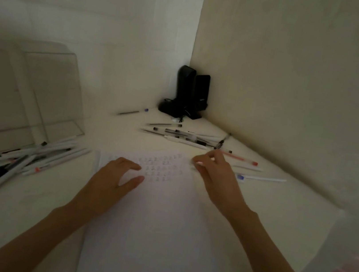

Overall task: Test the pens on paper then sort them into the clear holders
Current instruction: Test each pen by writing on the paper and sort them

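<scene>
Across the middle of the frame, the paper [155, 225] carries rows of test marks. The left hand [111, 177] rests on it, fingers apart, holding nothing. The right hand [216, 176] curls at the sheet's top edge, grip unclear. Loose pens [185, 136] lie at upper centre, and the clear holders [40, 96] at left look empty, so sorting seems all ahead.

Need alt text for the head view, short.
Dim desk: left hand open over a scribbled paper sheet, right hand curled at its far edge. Pens lie heaped beside clear holders at left; more pens scatter near black speakers behind.
</scene>
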Action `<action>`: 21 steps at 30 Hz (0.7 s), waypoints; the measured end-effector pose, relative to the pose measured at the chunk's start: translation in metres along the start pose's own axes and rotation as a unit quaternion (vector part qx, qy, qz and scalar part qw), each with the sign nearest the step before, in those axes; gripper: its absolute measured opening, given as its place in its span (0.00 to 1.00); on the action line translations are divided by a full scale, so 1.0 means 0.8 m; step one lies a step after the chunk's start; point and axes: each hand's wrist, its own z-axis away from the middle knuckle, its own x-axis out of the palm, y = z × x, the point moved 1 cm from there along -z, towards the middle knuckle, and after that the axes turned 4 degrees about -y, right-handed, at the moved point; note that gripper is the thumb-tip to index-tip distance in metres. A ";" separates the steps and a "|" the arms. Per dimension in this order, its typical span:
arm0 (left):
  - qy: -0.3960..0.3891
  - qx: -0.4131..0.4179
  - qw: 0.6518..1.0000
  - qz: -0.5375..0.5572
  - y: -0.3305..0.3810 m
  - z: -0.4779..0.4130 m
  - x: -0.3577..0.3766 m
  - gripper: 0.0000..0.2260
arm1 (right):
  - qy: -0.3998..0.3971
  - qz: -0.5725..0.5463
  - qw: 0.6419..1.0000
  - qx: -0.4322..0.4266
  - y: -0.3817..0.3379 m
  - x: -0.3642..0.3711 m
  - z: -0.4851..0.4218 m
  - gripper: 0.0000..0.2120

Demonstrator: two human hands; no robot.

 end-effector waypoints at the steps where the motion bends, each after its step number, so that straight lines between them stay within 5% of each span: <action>1: 0.010 -0.008 1.000 0.018 0.001 -0.002 -0.006 0.16 | -0.012 0.002 1.000 -0.028 -0.016 0.002 -0.004 0.12; 9: -0.002 0.003 1.000 -0.020 -0.016 0.000 -0.014 0.21 | -0.050 -0.008 0.987 -0.155 -0.079 0.068 -0.025 0.15; 12: 0.041 0.035 0.996 -0.069 -0.035 0.003 -0.013 0.20 | -0.004 0.009 0.985 -0.170 -0.067 0.077 -0.027 0.15; 15: 0.100 0.001 0.995 0.010 -0.050 0.002 -0.025 0.17 | 0.097 -0.076 0.992 -0.030 -0.045 0.061 -0.029 0.13; 18: 0.139 0.008 0.988 0.062 -0.049 0.001 -0.030 0.07 | 0.067 -0.321 0.932 0.152 -0.035 0.043 -0.025 0.16; 21: 0.089 0.064 0.992 0.062 -0.033 0.003 -0.021 0.09 | -0.046 -0.575 0.800 0.165 -0.050 0.044 -0.019 0.15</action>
